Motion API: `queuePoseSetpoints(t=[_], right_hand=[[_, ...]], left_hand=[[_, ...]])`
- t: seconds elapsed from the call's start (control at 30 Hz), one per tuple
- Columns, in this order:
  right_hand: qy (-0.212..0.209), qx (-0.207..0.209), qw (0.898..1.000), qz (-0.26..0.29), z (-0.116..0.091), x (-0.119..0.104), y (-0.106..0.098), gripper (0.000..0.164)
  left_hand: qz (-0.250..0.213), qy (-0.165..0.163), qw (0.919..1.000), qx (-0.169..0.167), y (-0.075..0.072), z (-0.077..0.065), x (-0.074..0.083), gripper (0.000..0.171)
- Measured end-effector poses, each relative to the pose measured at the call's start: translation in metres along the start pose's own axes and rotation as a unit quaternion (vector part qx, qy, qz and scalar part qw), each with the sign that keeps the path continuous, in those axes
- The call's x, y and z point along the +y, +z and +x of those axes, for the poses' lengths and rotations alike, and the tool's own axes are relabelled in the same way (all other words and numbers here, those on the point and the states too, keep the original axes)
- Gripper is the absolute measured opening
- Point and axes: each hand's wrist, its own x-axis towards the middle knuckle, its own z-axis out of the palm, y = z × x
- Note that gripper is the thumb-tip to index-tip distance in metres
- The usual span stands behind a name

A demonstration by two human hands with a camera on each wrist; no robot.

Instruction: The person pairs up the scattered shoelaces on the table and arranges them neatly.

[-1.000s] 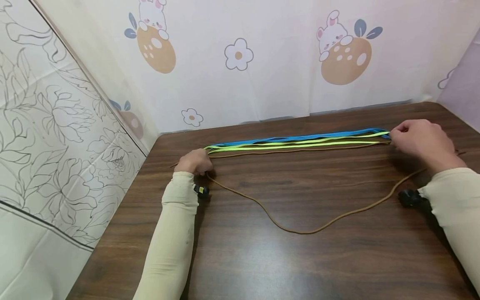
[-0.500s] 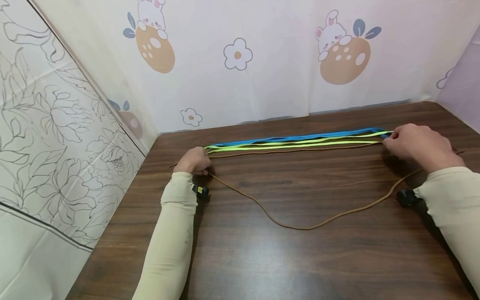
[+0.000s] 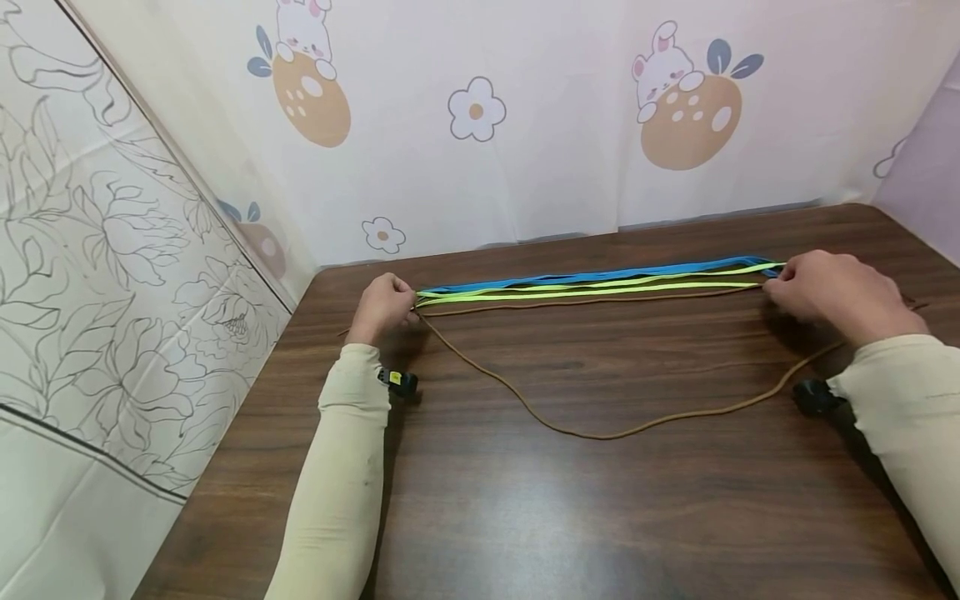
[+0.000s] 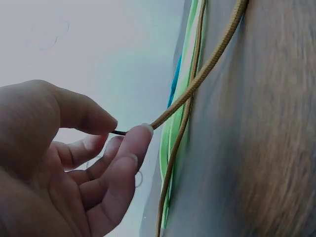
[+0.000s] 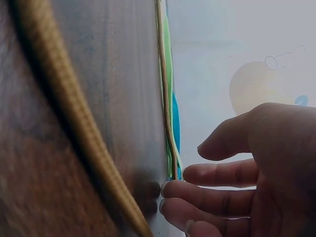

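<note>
A brown round shoelace [image 3: 517, 394] curves across the table in the head view. My left hand [image 3: 381, 308] pinches it near its dark tip [image 4: 119, 132], held just above the table between thumb and fingers. Behind it lie another brown strand [image 3: 570, 302], flat yellow-green laces [image 3: 540, 295] and blue laces [image 3: 637, 272], stretched side by side. My right hand [image 3: 840, 296] is at their right end. In the right wrist view its thumb stands apart from the loosely bent fingers [image 5: 212, 196], whose tips are at the laces and the table. The right-hand lace ends are partly hidden.
The dark wood table [image 3: 570, 517] meets a wall covering [image 3: 555, 167] printed with rabbits and flowers at the back. A white floral panel [image 3: 112, 250] borders the left side. Black wrist cameras [image 3: 816, 397] sit under both forearms.
My left hand has lifted and moved up toward the laces' left end, drawing the brown shoelace with it, so its curve is shallower. The right hand has shifted slightly left and down.
</note>
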Motion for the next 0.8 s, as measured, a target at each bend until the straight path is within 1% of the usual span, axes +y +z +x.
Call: queuePoseSetpoints(t=[0.1, 0.13, 0.17, 0.2, 0.27, 0.33, 0.37, 0.47, 0.53, 0.63, 0.7, 0.8], right_hand=[[0.002, -0.001, 1.0, 0.001, 0.001, 0.0, 0.001, 0.031], [0.005, -0.003, 1.0, -0.001, 0.001, 0.0, 0.0, 0.032], [0.008, -0.002, 1.0, -0.005, 0.002, 0.0, 0.001, 0.033], [0.012, -0.002, 1.0, -0.009, 0.002, -0.001, 0.0, 0.034], [0.02, -0.006, 1.0, -0.019, 0.004, -0.001, -0.001, 0.038], [0.031, -0.009, 0.999, -0.032, 0.005, -0.001, -0.002, 0.045], [0.036, -0.008, 0.999, -0.037, 0.005, -0.001, -0.003, 0.047], [0.053, -0.018, 0.997, -0.053, 0.005, 0.0, -0.006, 0.052], [0.071, -0.036, 0.995, -0.059, 0.004, -0.001, -0.008, 0.054], [0.097, -0.077, 0.99, -0.064, 0.004, -0.003, -0.01, 0.06], [0.108, -0.099, 0.987, -0.065, 0.002, -0.005, -0.01, 0.058], [0.117, -0.12, 0.984, -0.066, -0.001, -0.007, -0.011, 0.049]], left_hand=[[-0.051, 0.006, 0.9987, 0.005, 0.001, 0.001, 0.0, 0.018], [-0.079, 0.007, 0.9968, 0.006, 0.002, 0.001, -0.001, 0.017], [-0.115, 0.007, 0.9933, 0.005, 0.002, 0.002, -0.002, 0.016], [-0.156, 0.008, 0.9878, 0.004, 0.002, 0.002, -0.003, 0.015], [-0.237, 0.004, 0.9715, 0.004, 0.002, 0.004, -0.006, 0.013], [-0.295, -0.002, 0.9555, 0.007, 0.003, 0.005, -0.008, 0.012], [-0.312, -0.003, 0.95, 0.009, 0.003, 0.006, -0.009, 0.012], [-0.337, -0.003, 0.9414, 0.017, 0.004, 0.008, -0.011, 0.011], [-0.349, -0.001, 0.937, 0.021, 0.005, 0.008, -0.011, 0.012], [-0.377, 0.006, 0.9255, 0.038, 0.005, 0.008, -0.011, 0.012], [-0.394, 0.006, 0.9174, 0.054, 0.004, 0.007, -0.011, 0.012], [-0.425, 0.001, 0.9017, 0.081, 0.003, 0.007, -0.012, 0.011]])
